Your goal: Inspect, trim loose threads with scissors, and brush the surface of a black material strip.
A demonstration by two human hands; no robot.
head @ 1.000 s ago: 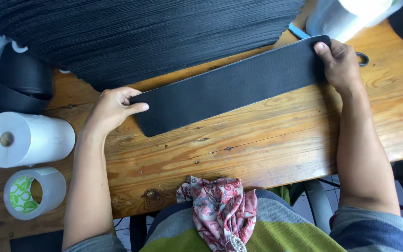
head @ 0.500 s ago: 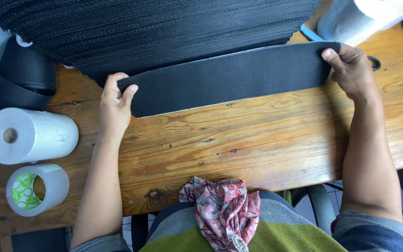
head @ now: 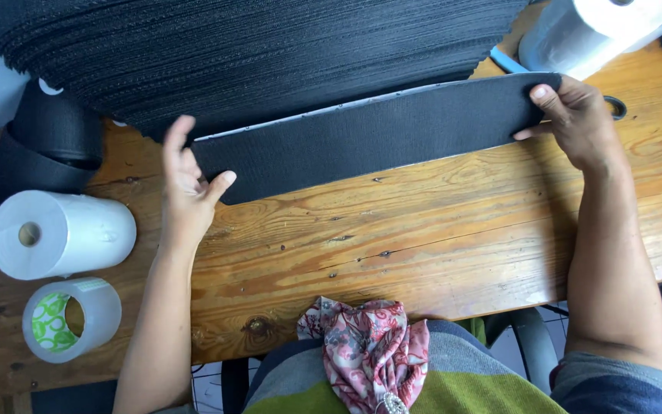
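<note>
A long black strip of woven fabric (head: pixel 377 134) lies across the wooden table (head: pixel 423 230), its far edge against a tall stack of the same black strips (head: pixel 254 54). My right hand (head: pixel 572 119) pinches the strip's right end with thumb on top. My left hand (head: pixel 185 184) is at the strip's left end with fingers spread and raised, the thumb just touching the strip's corner, not gripping it.
A white paper roll (head: pixel 59 234) and a clear tape roll with green print (head: pixel 70 318) lie at the left. A black fabric roll (head: pixel 44 149) sits behind them. Another white roll (head: pixel 591 31) stands at the far right. A patterned red cloth (head: pixel 369 356) rests on my lap.
The strip has been pushed away from me up against the black stack. My left hand has let go of its left end and opened. My right hand stays on the right end.
</note>
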